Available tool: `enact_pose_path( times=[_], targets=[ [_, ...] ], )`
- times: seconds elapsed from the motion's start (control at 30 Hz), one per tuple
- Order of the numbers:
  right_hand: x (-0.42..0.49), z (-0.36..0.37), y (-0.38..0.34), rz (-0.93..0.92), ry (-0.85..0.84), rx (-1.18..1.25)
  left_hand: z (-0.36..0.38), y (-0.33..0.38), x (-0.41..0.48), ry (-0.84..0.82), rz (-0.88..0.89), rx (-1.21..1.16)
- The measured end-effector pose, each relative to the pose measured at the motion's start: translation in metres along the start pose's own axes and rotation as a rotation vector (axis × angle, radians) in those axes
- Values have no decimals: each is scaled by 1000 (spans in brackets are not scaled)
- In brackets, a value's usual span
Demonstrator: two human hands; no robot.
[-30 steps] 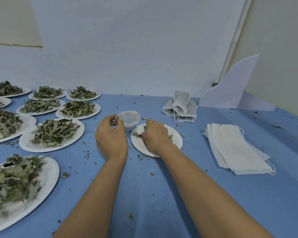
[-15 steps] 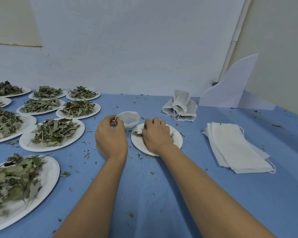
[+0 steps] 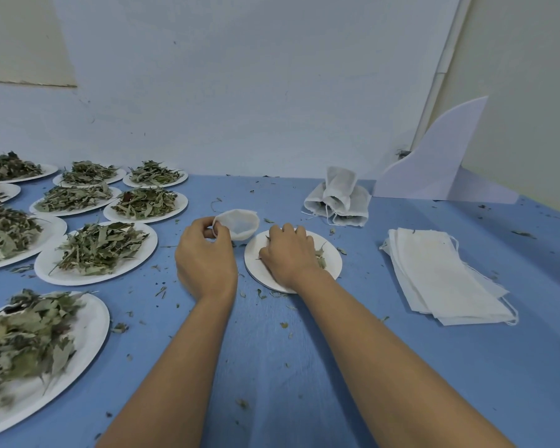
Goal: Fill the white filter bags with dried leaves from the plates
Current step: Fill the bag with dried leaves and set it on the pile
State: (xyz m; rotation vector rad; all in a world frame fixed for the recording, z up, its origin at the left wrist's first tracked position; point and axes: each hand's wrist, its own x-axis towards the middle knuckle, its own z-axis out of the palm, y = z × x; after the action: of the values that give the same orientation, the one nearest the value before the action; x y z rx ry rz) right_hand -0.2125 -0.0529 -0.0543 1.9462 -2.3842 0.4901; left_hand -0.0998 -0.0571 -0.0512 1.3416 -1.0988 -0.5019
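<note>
We see left hand [image 3: 206, 263] grip pinching bag [image 3: 240, 224] open, right hand [image 3: 288, 257] grip curled on leaves [image 3: 320, 257] of near-bare plate [image 3: 333, 273]. Filled bags [image 3: 337, 202] done; heaped plates [image 3: 97, 250], flat bags [image 3: 440, 273] remain.

Head-worn view looks forward and down (close, wide-angle) at table [image 3: 272, 367]

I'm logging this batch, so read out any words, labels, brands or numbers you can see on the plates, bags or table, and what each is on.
None: no readable text shows anywhere in this view.
paper plates: plain white, no print.
open filter bag pinched by the left hand: plain.
stack of empty filter bags and filled bags: no labels visible.
white board by the wall: blank.
</note>
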Motion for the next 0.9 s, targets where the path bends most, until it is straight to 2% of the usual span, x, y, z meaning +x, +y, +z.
enact_pose_path(
  times=[0.27, 0.57, 0.67, 0.8, 0.9],
  targets=[
    [-3, -5, 2, -29, -4, -14, 1, 0, -4, 9, -22, -26],
    [-4, -12, -1, 25, -45, -213, 0, -3, -4, -13, -10, 9],
    [-4, -15, -2, 59, -45, -150, -1, -3, -4, -18, -25, 17],
    [-4, -26, -3, 140, -37, 49, 0, -3, -2, -23, -42, 22],
    [-6, -42, 0, 180, 39, 68, 0, -3, -2, -27, -44, 24]
  ],
)
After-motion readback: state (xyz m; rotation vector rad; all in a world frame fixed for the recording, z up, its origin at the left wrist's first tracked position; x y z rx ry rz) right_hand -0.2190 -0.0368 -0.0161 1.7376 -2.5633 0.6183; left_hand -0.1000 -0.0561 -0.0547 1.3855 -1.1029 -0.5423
